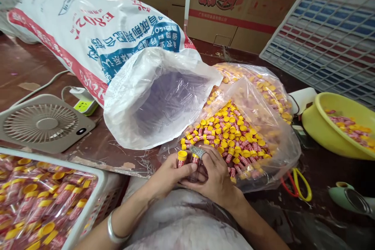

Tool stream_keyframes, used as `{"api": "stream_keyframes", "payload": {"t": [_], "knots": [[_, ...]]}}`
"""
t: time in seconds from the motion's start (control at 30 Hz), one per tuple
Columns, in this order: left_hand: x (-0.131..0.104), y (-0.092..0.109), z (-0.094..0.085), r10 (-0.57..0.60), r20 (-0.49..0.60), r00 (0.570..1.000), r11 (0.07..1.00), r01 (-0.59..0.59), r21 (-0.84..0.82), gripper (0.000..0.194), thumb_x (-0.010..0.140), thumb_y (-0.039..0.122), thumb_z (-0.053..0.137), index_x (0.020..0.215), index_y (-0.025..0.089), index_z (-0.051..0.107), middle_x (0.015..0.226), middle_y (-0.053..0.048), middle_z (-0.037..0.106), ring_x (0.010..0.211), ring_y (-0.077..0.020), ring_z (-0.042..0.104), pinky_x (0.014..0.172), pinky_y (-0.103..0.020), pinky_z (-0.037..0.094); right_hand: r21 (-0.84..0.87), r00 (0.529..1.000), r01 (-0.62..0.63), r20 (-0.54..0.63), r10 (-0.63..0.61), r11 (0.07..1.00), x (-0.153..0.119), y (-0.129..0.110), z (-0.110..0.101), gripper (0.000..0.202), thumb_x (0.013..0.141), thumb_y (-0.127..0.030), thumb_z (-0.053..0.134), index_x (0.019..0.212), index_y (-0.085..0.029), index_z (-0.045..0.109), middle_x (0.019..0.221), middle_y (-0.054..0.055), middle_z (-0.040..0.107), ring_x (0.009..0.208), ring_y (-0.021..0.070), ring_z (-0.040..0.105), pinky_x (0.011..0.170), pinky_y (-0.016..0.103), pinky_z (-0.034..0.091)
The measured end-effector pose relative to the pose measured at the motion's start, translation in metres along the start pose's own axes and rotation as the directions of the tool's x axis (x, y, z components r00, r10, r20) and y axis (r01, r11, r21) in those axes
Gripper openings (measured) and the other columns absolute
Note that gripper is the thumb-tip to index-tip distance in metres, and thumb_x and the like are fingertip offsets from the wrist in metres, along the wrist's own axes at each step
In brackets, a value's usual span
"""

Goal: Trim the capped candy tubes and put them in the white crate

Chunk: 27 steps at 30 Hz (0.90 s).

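Note:
Close in front of my body, my two hands meet at the mouth of a clear plastic bag. My left hand is closed around a small yellow-capped tube with a red-and-white label, cap up. Fingers curled, my right hand grips a clear plastic tube, its lower part partly hidden by my fingers. A second yellow-and-red piece shows at its top. Grey speckled tape wraps a right finger. Just beyond, many small yellow-capped tubes spill inside the clear bag.
A white woven sack lies open, clear tubes inside. At left are a fan, a power strip and a white basket of capped tubes. Right: a yellow basin, scissors, a green object. Cartons stand behind.

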<state>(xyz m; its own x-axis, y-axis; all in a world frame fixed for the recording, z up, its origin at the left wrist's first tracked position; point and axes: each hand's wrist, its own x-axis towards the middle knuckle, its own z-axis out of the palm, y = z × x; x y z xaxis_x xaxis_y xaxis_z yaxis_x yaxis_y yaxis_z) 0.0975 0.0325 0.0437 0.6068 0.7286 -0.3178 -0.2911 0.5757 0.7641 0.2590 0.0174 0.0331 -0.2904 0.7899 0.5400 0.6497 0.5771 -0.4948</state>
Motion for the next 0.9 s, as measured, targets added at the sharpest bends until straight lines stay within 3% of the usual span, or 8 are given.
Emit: {"api": "stream_keyframes", "payload": {"t": [0.13,0.2,0.27,0.33,0.43,0.6,0.8,0.9], "knots": [[0.003,0.019,-0.01,0.057,0.033,0.998,0.898,-0.066,0.435,0.022,0.08,0.026,0.068,0.098,0.015,0.062,0.083,-0.002,0.067,0.074,-0.0165,0.062,0.07,-0.028,0.05,0.009,0.987,-0.015,0.16,0.013,1.0,0.002,0.007,-0.011,0.08,0.068,-0.052,0.086,0.129,-0.018,0.047,0.132,0.019,0.057,0.129,0.0353,0.052,0.107,0.054,0.046],[0.008,0.038,-0.021,0.203,-0.051,0.978,0.593,-0.081,0.801,0.026,0.075,0.016,0.065,0.1,0.017,0.062,0.088,-0.002,0.066,0.077,-0.0175,0.06,0.071,-0.028,0.048,-0.046,0.979,-0.07,0.189,0.077,0.997,0.002,0.018,-0.02,0.087,0.071,-0.056,0.083,0.136,-0.016,0.042,0.136,0.02,0.055,0.131,0.0361,0.05,0.106,0.053,0.047],[0.017,0.059,-0.036,0.359,-0.12,0.926,0.142,0.073,0.987,0.027,0.076,0.011,0.06,0.103,0.017,0.063,0.096,-0.006,0.065,0.079,-0.0197,0.06,0.072,-0.03,0.047,-0.148,0.98,-0.151,0.108,0.168,0.977,-0.001,0.031,-0.026,0.065,0.083,-0.052,0.075,0.13,-0.016,0.048,0.12,0.017,0.063,0.117,0.0336,0.06,0.094,0.048,0.053],[0.031,0.075,-0.053,0.437,-0.128,0.89,-0.237,0.252,0.938,0.028,0.084,0.009,0.05,0.107,0.015,0.065,0.104,-0.012,0.062,0.083,-0.0227,0.061,0.071,-0.033,0.047,-0.25,0.974,-0.196,0.063,0.218,0.948,-0.005,0.042,-0.029,0.026,0.094,-0.038,0.064,0.11,-0.018,0.057,0.099,0.01,0.067,0.094,0.0278,0.067,0.079,0.039,0.055],[0.053,0.084,-0.074,0.41,-0.07,0.909,-0.504,0.29,0.814,0.034,0.089,0.003,0.039,0.101,0.013,0.069,0.106,-0.019,0.061,0.094,-0.0295,0.062,0.076,-0.039,0.047,-0.365,0.957,-0.183,0.146,0.251,0.913,-0.01,0.047,-0.026,0.008,0.096,-0.022,0.06,0.089,-0.02,0.059,0.085,0.004,0.066,0.079,0.0221,0.067,0.067,0.032,0.049],[0.072,0.078,-0.087,0.363,-0.003,0.932,-0.542,0.214,0.813,0.031,0.088,0.004,0.043,0.09,0.01,0.073,0.102,-0.022,0.062,0.098,-0.0351,0.062,0.079,-0.043,0.046,-0.445,0.927,-0.158,0.241,0.287,0.882,-0.01,0.042,-0.014,0.007,0.093,-0.019,0.065,0.087,-0.02,0.061,0.089,0.004,0.066,0.085,0.0213,0.065,0.071,0.031,0.048],[0.062,0.08,-0.09,0.37,0.05,0.928,-0.521,0.163,0.838,0.032,0.086,0.005,0.045,0.101,0.015,0.072,0.106,-0.019,0.068,0.103,-0.0333,0.061,0.079,-0.039,0.048,-0.528,0.909,-0.188,0.227,0.351,0.828,-0.001,0.041,-0.007,0.009,0.093,-0.024,0.066,0.1,-0.019,0.062,0.104,0.009,0.065,0.097,0.0253,0.061,0.078,0.036,0.05],[0.045,0.077,-0.081,0.475,0.061,0.878,-0.308,0.101,0.946,0.027,0.09,0.019,0.052,0.112,0.018,0.068,0.105,-0.011,0.072,0.098,-0.0272,0.063,0.079,-0.033,0.048,-0.541,0.894,-0.172,0.265,0.361,0.823,-0.002,0.04,-0.005,0.008,0.092,-0.023,0.068,0.097,-0.02,0.062,0.101,0.008,0.064,0.094,0.0245,0.061,0.075,0.035,0.05]]}}
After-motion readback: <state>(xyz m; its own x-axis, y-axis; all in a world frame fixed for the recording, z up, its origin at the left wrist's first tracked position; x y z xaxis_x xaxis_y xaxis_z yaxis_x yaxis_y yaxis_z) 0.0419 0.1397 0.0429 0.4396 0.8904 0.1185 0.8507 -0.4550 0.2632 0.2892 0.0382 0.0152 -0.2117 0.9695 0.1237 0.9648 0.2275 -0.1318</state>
